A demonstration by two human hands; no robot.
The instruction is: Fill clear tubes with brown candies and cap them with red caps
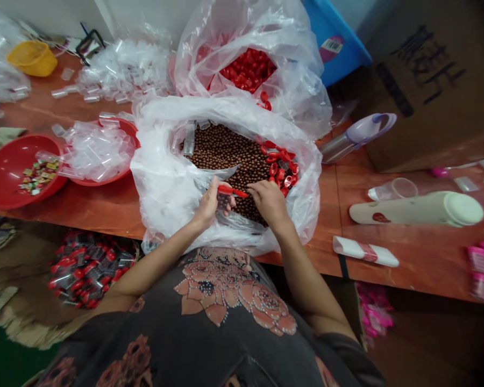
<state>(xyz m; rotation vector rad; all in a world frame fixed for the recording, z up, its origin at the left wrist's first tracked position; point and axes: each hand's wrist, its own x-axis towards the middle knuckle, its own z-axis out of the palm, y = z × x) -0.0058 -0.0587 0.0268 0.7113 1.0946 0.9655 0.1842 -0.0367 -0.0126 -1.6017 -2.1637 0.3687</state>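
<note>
A large white plastic bag [153,161] lies open in front of me, filled with small round brown balls [226,150]. Over the balls, my left hand [210,207] is closed around a red plastic cap [230,191] with a narrow part pointing right; whether a clear tube is attached is hidden by the fingers. My right hand [269,203] is just right of the cap's tip, fingers bent and drawn together; what they pinch, if anything, is too small to make out. Loose red caps [282,166] lie on the balls at the bag's right side, and a clear tube [189,141] at its upper left.
Behind is a bag of red caps [248,70]; clear tubes [125,70] are heaped to its left. Red bowls [0,172] stand left. A steel bottle [339,145], white flask [407,208] and cardboard box [435,80] are right. Capped tubes [91,269] fill a container below.
</note>
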